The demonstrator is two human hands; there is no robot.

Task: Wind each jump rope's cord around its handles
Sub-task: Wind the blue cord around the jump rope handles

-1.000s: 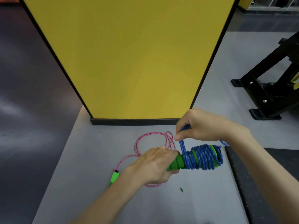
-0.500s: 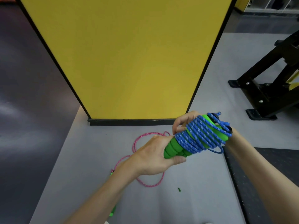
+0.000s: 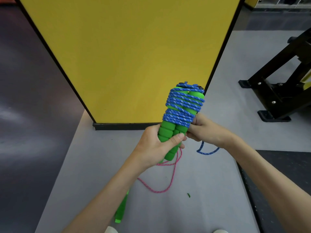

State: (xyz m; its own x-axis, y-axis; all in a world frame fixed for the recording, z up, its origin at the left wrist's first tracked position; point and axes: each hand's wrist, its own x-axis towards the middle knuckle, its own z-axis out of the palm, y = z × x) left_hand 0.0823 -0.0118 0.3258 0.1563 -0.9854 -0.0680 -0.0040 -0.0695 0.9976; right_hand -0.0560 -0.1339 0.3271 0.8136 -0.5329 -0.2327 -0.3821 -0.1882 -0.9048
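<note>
My left hand (image 3: 156,147) grips the lower ends of two green foam handles (image 3: 170,132), held together and nearly upright above the floor. A blue cord (image 3: 183,105) is wound in several turns around their upper half. My right hand (image 3: 207,130) pinches the blue cord at the lowest turn, to the right of the handles. A short loose loop of blue cord (image 3: 207,151) hangs below that hand. A pink cord (image 3: 161,184) lies in loose curves on the grey floor under my hands, and one of its green handles (image 3: 121,211) shows beside my left forearm.
A tall yellow panel (image 3: 127,52) with a black base stands straight ahead. A black metal frame (image 3: 279,91) sits on the floor at the right. A black mat (image 3: 286,182) borders the grey floor (image 3: 202,212) on the right. A small green scrap (image 3: 188,195) lies on the floor.
The wrapped handles have swung from lying sideways to standing nearly upright and risen toward me. My right hand has dropped from the top of the bundle to its lower right, holding the cord.
</note>
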